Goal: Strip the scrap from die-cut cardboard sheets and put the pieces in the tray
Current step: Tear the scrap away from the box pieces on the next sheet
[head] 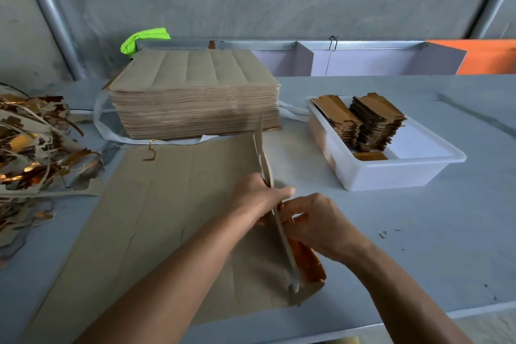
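I see the grey table filling most of the view, its near edge cut off at the bottom. On it, in front of me, lies a flat brown sheet, die-cut lines faint on its face; its near left corner runs under my left forearm. Behind it stands the stack of uncut sheets, with white strapping loose around its base. At the far left, partly out of frame, sits the scrap pile, a tangle of brown and gold strips I cannot sort into single pieces. To the right is the white tray, holding two leaning piles of pieces; the wall hides their bottoms.

My left hand grips the raised right edge of the sheet, fingers curled over it. A long strip stands on edge between my hands, running from near the stack to the sheet's near right corner. My right hand pinches at that edge from the other side; the fingertips are hidden behind the strip. A gold-faced flap shows below my right wrist.
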`<state>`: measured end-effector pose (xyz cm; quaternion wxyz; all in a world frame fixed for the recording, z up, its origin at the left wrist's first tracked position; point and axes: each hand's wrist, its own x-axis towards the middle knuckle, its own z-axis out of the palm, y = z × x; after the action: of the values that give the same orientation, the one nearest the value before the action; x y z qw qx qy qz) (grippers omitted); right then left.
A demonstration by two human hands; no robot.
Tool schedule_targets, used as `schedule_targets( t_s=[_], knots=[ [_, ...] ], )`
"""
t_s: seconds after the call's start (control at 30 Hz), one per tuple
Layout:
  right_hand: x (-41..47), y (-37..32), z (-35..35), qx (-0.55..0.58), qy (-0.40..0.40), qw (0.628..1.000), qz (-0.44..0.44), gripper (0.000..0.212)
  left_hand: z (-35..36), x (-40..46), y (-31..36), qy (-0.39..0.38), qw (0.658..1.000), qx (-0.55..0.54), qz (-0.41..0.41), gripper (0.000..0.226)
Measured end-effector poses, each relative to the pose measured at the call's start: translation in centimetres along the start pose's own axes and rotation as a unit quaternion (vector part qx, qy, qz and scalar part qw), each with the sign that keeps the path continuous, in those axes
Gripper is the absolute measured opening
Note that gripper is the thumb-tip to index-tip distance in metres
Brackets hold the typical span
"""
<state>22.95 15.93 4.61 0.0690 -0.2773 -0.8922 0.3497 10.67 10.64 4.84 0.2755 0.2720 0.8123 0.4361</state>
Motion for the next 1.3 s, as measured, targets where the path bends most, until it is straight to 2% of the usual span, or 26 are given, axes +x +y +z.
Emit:
schedule_targets(
  t_s=[0.07, 0.17, 0.27, 0.37, 0.43, 0.5, 0.57, 0.67, 0.77, 0.9, 0.93, 1.0, 1.07, 1.13, 1.23, 1.3],
  knots=[
    [-0.3, 0.0, 0.3, -0.003, 0.014, 1.000, -0.011, 0.023, 0.2, 0.8, -0.2, 0.028, 0.999, 0.024, -0.001, 0.018],
    [-0.5, 0.7, 0.0, 0.026, 0.082, 0.996, 0.014, 0.014, -0.1, 1.0, -1.2, 0.045, 0.994, -0.091, -0.041, 0.015],
    [-0.6, 2.0, -0.4, 0.118, 0.123, 0.976, 0.135, 0.014, -0.5, 0.8, -2.5, 0.039, 0.987, -0.148, -0.052, 0.012],
    [-0.5, 2.5, -0.5, 0.260, 0.064, 0.936, 0.227, 0.028, -0.4, 0.8, -3.9, 0.026, 0.983, -0.178, -0.027, 0.013],
    [-0.5, 2.3, -0.7, 0.249, 0.012, 0.939, 0.238, 0.018, -0.1, 0.6, -4.6, 0.015, 0.979, -0.202, -0.010, 0.017],
    [-0.7, 2.5, -0.6, 0.214, -0.008, 0.947, 0.240, 0.021, 0.1, 0.5, -5.2, 0.018, 0.973, -0.228, 0.005, 0.018],
    [-1.1, 3.0, -0.7, 0.234, 0.026, 0.939, 0.251, 0.020, 0.3, 0.4, -5.7, 0.035, 0.967, -0.253, 0.013, 0.020],
    [-1.9, 3.7, -0.5, 0.303, 0.120, 0.910, 0.256, 0.018, 0.5, 0.5, -6.1, 0.069, 0.960, -0.273, 0.018, 0.022],
    [-2.3, 4.7, 0.0, 0.240, 0.229, 0.904, 0.270, 0.017, 0.6, 0.6, -6.4, 0.085, 0.952, -0.291, 0.029, 0.024],
    [-2.6, 5.0, -0.3, 0.245, 0.330, 0.878, 0.247, 0.015, 0.6, 0.4, -6.4, 0.076, 0.950, -0.303, 0.024, 0.023],
    [-2.6, 4.7, -0.4, 0.236, 0.338, 0.880, 0.236, 0.015, 0.5, 0.3, -6.3, 0.071, 0.947, -0.313, 0.021, 0.022],
    [-2.5, 3.9, -0.6, 0.195, 0.344, 0.897, 0.197, 0.030, 0.2, 0.2, -6.2, 0.068, 0.944, -0.322, 0.018, 0.020],
    [-1.9, 3.0, -0.8, 0.122, 0.357, 0.914, 0.149, 0.039, -0.3, 0.0, -6.1, 0.072, 0.954, -0.288, 0.035, 0.012],
    [-0.8, 2.1, -1.0, 0.041, 0.370, 0.922, 0.104, 0.035, -0.9, -0.1, -6.1, 0.074, 0.962, -0.256, 0.062, 0.012],
    [1.1, 0.4, -0.7, -0.121, 0.333, 0.933, 0.059, 0.018, -1.4, -0.1, -5.7, 0.095, 0.970, -0.199, 0.097, 0.022],
    [2.1, -1.0, -0.1, -0.145, 0.302, 0.942, 0.035, 0.011, -1.5, 0.0, -5.4, 0.117, 0.974, -0.150, 0.123, 0.028]
  ],
)
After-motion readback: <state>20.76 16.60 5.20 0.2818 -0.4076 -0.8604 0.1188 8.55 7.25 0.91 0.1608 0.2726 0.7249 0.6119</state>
